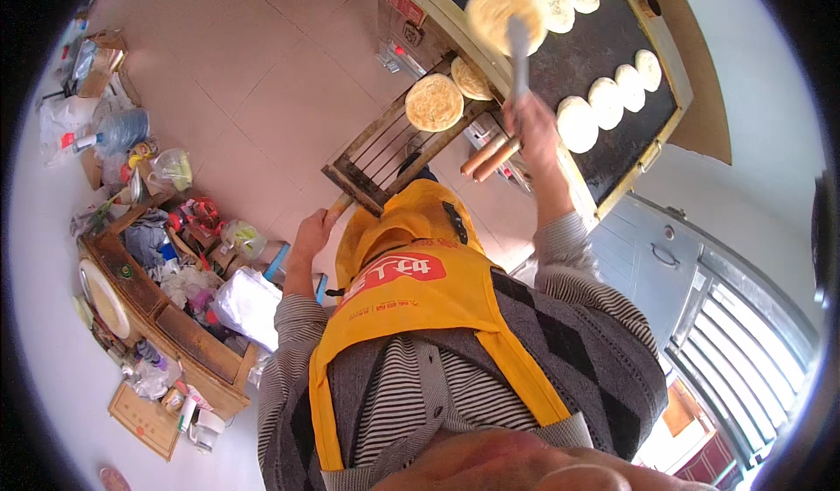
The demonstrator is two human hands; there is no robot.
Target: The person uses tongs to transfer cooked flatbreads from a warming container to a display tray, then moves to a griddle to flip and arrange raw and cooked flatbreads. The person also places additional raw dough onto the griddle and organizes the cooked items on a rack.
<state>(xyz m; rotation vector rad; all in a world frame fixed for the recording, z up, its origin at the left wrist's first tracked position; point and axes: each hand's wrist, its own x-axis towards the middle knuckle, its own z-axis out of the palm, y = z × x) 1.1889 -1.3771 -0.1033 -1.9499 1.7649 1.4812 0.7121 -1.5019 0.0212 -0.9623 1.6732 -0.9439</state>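
Note:
My left hand (pixel 312 235) is closed round the wooden handle of a slatted rack (pixel 378 174), which sticks out from the griddle's front. Two browned flatbreads rest at its far end: one round flatbread (pixel 434 102) in full view, another (pixel 471 80) partly under the griddle's edge. In my right hand (pixel 532 128) is a pair of metal tongs (pixel 518 58) with two wooden handles. Their tip lies over a browned flatbread (pixel 499 11), slightly blurred, above the near-left edge of the griddle (pixel 569 62). Whether the tongs pinch this flatbread I cannot tell.
Paler flatbreads (pixel 605 103) stand in two rows on the dark griddle plate. Far left, a wooden cabinet (pixel 201 342) is heaped with bags and cloths, near a large blue water bottle (pixel 122 132). Tiled floor (pixel 262 62) spreads between. A grey door (pixel 656 246) is at right.

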